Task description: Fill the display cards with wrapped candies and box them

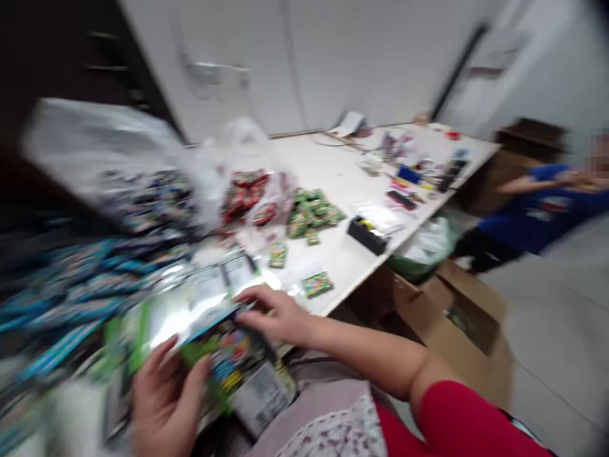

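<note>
You're wearing a red short-sleeved top, and its red sleeve point(469, 419) ends just above the elbow of your right forearm point(361, 352). Below that forearm, a dusty-mauve apron point(304, 409) lies over the red top, with a floral panel point(337, 431) of small purple flowers on white along its lower edge, and red cloth showing beside it.

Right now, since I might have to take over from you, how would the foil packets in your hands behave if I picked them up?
The foil packets will probably feel floppy, since the bunch seems to bow between your left hand and right hand. They look thin, so they're likely light for their size. Their shiny film suggests they may slip against each other.
</note>
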Available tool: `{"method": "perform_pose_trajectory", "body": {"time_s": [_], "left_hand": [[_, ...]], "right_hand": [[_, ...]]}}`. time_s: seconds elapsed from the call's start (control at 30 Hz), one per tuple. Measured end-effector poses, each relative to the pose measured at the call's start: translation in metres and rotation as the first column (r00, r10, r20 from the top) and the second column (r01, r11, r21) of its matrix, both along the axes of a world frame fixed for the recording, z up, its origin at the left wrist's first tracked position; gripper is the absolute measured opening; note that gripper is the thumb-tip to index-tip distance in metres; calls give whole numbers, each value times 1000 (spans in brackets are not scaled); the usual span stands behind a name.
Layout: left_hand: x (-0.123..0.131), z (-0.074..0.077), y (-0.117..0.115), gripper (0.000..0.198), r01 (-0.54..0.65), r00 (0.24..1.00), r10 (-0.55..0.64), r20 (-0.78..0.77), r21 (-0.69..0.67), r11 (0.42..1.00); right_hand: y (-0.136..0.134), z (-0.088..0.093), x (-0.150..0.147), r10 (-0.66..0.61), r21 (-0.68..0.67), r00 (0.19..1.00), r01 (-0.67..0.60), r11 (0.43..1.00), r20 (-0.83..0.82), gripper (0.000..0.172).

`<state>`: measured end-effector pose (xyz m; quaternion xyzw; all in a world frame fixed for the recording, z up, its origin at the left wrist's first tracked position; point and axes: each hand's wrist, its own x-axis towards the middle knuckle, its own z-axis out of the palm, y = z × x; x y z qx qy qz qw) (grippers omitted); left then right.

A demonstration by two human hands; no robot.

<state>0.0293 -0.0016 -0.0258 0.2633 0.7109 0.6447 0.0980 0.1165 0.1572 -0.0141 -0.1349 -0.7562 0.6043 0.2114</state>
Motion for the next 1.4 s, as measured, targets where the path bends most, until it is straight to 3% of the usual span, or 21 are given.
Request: {"method": "perform_pose_trajectory", "body": {"time_s": [0.07,0.2,0.37,0.47,0.53,0.6,0.67,0.77,0.87,1.03,1.13,1.2,1.33,1.4], "left_hand": [[2,-7,-14,54,-14,998,9,68,60,998],[0,-12,-22,34,46,997,-50,50,90,995],[1,2,-25,20,28,1000,-28,-6,69,997],[-5,14,-18,15,11,1000,-10,-9,113,994],[-9,21,-13,11,15,997,-27,75,149,989],[-12,24,-11,23,5,989,-31,148,170,986],[-13,26,-11,31,21,987,-44,152,151,988],[-13,28,-14,15,129,991,-131,25,86,988],[-13,34,-14,8,141,990,-138,-38,81,987],[-15,44,-4,9,122,977,-134,168,82,989],[-18,47,-1,10,115,974,-120,191,35,993],[-20,47,-3,11,141,975,-145,168,31,989],[-20,44,-13,12,242,967,-246,71,62,968],[-20,42,-17,12,269,963,-270,9,52,962]], "right_hand": [[-6,-3,2,-25,-68,999,22,997,-39,30],[-8,-10,1,-5,-130,997,-5,991,-76,23],[1,4,-2,152,16,988,-152,988,-7,14],[12,14,-9,206,-127,978,-199,972,43,16],[17,18,-12,227,-235,972,-206,950,66,28],[19,20,-12,238,-170,969,-224,960,64,27],[18,21,-10,248,-17,968,-248,969,38,13],[16,24,-6,273,85,962,-272,958,1,12],[13,28,-9,268,6,962,-269,963,49,17],[12,37,-20,338,-208,928,-303,930,158,20],[12,42,-23,362,-250,915,-313,916,180,20],[13,44,-23,358,-193,917,-325,926,173,20],[14,45,-14,342,95,935,-351,932,96,11],[13,43,-9,337,167,939,-343,925,60,7]]}}
